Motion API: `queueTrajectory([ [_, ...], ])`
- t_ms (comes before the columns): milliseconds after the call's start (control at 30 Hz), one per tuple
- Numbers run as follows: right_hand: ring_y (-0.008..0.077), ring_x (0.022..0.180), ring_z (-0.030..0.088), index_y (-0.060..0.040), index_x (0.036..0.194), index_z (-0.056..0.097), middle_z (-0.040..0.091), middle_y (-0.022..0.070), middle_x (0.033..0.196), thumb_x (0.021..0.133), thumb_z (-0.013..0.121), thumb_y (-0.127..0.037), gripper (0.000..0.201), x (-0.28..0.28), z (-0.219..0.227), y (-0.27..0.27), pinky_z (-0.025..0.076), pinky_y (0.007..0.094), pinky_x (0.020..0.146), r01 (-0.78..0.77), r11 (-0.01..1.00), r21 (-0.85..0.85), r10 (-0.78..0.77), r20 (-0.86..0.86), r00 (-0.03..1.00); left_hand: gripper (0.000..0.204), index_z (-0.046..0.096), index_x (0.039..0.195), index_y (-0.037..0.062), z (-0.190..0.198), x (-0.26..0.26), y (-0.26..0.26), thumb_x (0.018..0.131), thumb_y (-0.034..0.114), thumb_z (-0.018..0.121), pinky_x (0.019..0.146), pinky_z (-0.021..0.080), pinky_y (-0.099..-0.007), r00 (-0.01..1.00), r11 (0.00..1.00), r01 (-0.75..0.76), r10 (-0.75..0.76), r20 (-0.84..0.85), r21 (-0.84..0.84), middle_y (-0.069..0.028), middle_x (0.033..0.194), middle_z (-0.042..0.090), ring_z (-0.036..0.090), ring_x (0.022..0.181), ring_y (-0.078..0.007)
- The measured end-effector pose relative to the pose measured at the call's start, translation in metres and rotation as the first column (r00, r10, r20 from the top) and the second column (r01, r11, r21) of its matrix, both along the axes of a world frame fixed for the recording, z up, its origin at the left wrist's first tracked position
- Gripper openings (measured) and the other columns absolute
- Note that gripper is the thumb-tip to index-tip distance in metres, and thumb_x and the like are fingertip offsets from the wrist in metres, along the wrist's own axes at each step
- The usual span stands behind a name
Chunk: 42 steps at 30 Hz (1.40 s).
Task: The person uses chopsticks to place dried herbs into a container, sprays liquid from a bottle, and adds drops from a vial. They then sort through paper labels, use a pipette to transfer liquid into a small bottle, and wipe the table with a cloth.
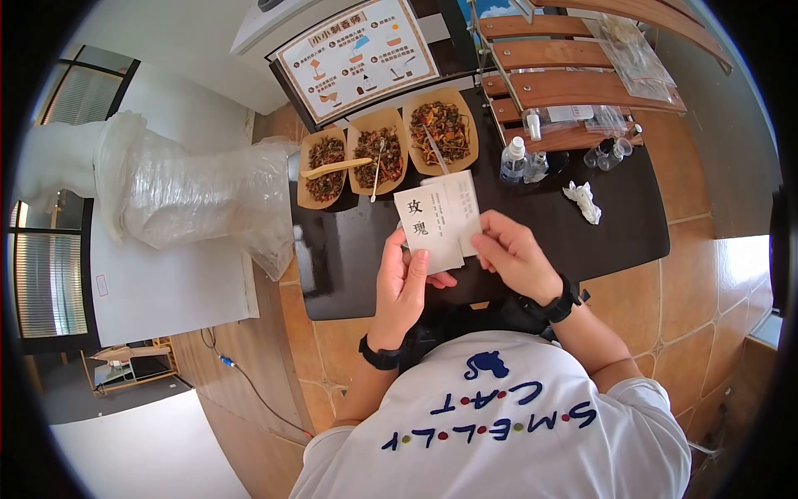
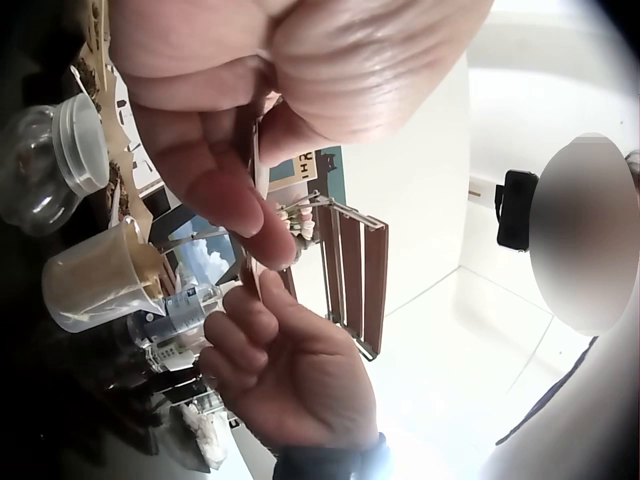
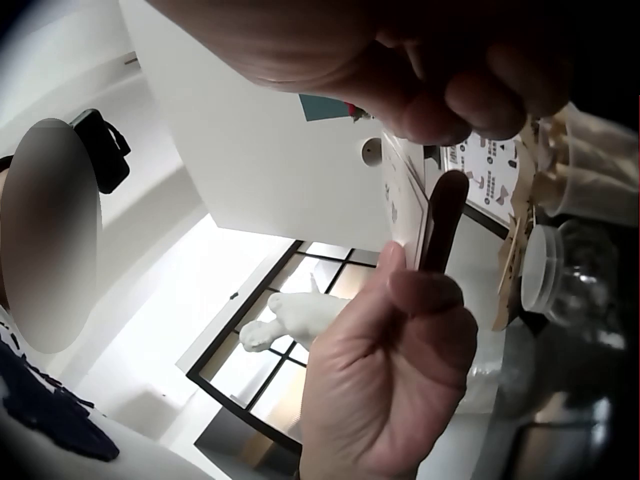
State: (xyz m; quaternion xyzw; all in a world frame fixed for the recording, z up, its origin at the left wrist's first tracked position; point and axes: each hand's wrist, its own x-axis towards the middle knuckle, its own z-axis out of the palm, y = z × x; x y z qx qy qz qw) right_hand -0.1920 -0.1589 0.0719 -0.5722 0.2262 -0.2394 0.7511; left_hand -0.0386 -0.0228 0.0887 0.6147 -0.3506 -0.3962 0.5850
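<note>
In the head view a white card with two large characters lies in front of another printed card, fanned out to its right. The left hand grips the stack low on its left side, thumb on the front card. The right hand pinches the right edge of the rear card between thumb and fingers. In the right wrist view, the left hand holds the cards almost edge-on. The left wrist view shows the right hand with curled fingers at the cards' edge.
Three paper trays of dried material stand at the back of the dark table, with a wooden spoon across two. A spray bottle, small jars, crumpled tissue and a wooden rack are at the right.
</note>
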Motion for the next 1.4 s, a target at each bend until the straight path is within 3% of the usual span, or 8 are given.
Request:
queueTrajectory([
  [133, 0.0067, 0.067, 0.051, -0.0007, 0.100, 0.060, 0.055, -0.0001, 0.075, 0.103, 0.056, -0.010, 0.010, 0.003, -0.001, 0.006, 0.044, 0.0236, 0.062, -0.134, 0.990, -0.031, 0.134, -0.012, 0.991, 0.044, 0.035, 0.144, -0.0009, -0.001, -0.003, 0.000, 0.109, 0.024, 0.047, 0.067, 0.056, -0.0266, 1.000, 1.000, 0.015, -0.015, -0.015, -0.009, -0.0154, 0.110, 0.069, 0.070, 0.075, -0.0182],
  [233, 0.0076, 0.065, 0.051, -0.0013, 0.097, 0.058, 0.056, 0.0015, 0.071, 0.100, 0.063, -0.012, 0.013, 0.008, -0.002, 0.008, 0.044, 0.0247, 0.059, -0.095, 0.986, -0.137, 0.090, -0.040, 0.995, 0.045, 0.034, 0.145, -0.0006, -0.003, -0.002, -0.001, 0.109, 0.024, 0.047, 0.067, 0.057, -0.0268, 1.000, 1.000, 0.005, -0.005, -0.022, -0.018, -0.0155, 0.111, 0.069, 0.071, 0.075, -0.0185],
  [300, 0.0088, 0.061, 0.051, -0.0022, 0.090, 0.056, 0.056, 0.0025, 0.069, 0.094, 0.074, -0.016, 0.023, 0.009, -0.005, 0.009, 0.044, 0.0262, 0.057, 0.047, 0.972, -0.228, -0.062, -0.057, 0.996, 0.045, 0.034, 0.145, -0.0005, -0.002, -0.003, -0.001, 0.109, 0.023, 0.047, 0.067, 0.057, -0.0270, 1.000, 1.000, 0.001, -0.002, -0.026, -0.019, -0.0155, 0.112, 0.069, 0.071, 0.075, -0.0187],
  [500, 0.0093, 0.059, 0.047, -0.0028, 0.083, 0.054, 0.055, 0.0029, 0.067, 0.087, 0.081, -0.017, 0.030, 0.008, -0.004, 0.008, 0.042, 0.0275, 0.055, 0.056, 0.964, -0.261, -0.091, -0.125, 0.988, 0.045, 0.030, 0.147, -0.0011, -0.002, -0.005, -0.001, 0.109, 0.017, 0.045, 0.069, 0.058, -0.0271, 0.998, 1.000, 0.027, -0.028, -0.061, -0.016, -0.0161, 0.111, 0.069, 0.071, 0.077, -0.0190],
  [933, 0.0094, 0.057, 0.045, -0.0007, 0.084, 0.057, 0.053, 0.0035, 0.063, 0.091, 0.074, -0.011, 0.021, 0.009, -0.015, 0.009, 0.039, 0.0288, 0.053, 0.076, 0.967, -0.242, -0.103, -0.103, 0.989, 0.046, 0.030, 0.147, -0.0003, -0.005, -0.004, 0.001, 0.109, 0.019, 0.046, 0.070, 0.059, -0.0281, 0.999, 0.999, 0.040, -0.040, -0.032, -0.006, -0.0170, 0.114, 0.068, 0.072, 0.077, -0.0202],
  [1133, 0.0071, 0.059, 0.049, -0.0004, 0.086, 0.059, 0.055, 0.0018, 0.065, 0.093, 0.072, -0.009, 0.017, 0.007, -0.014, 0.005, 0.041, 0.0264, 0.054, 0.055, 0.972, -0.230, -0.083, -0.113, 0.990, 0.046, 0.031, 0.147, -0.0006, -0.004, -0.004, 0.000, 0.109, 0.020, 0.046, 0.069, 0.057, -0.0275, 0.999, 0.999, 0.035, -0.036, -0.022, -0.001, -0.0168, 0.113, 0.069, 0.072, 0.078, -0.0198],
  [1233, 0.0047, 0.065, 0.057, -0.0009, 0.089, 0.059, 0.061, 0.0000, 0.075, 0.096, 0.067, -0.006, 0.012, 0.005, -0.015, -0.002, 0.045, 0.0225, 0.059, 0.147, 0.976, -0.160, -0.152, -0.022, 0.988, 0.046, 0.032, 0.147, -0.0010, -0.001, -0.002, 0.001, 0.109, 0.021, 0.046, 0.068, 0.057, -0.0271, 1.000, 1.000, -0.001, 0.001, 0.000, -0.005, -0.0166, 0.113, 0.069, 0.072, 0.078, -0.0193],
  [1400, 0.0044, 0.071, 0.055, -0.0006, 0.097, 0.058, 0.062, -0.0007, 0.081, 0.099, 0.062, -0.004, 0.006, -0.005, -0.016, -0.021, 0.044, 0.0207, 0.064, 0.263, 0.954, -0.142, -0.269, -0.023, 0.963, 0.046, 0.032, 0.147, -0.0012, 0.001, 0.002, 0.002, 0.109, 0.022, 0.046, 0.068, 0.056, -0.0271, 1.000, 0.999, -0.024, 0.025, 0.010, -0.031, -0.0164, 0.113, 0.069, 0.072, 0.078, -0.0192],
])
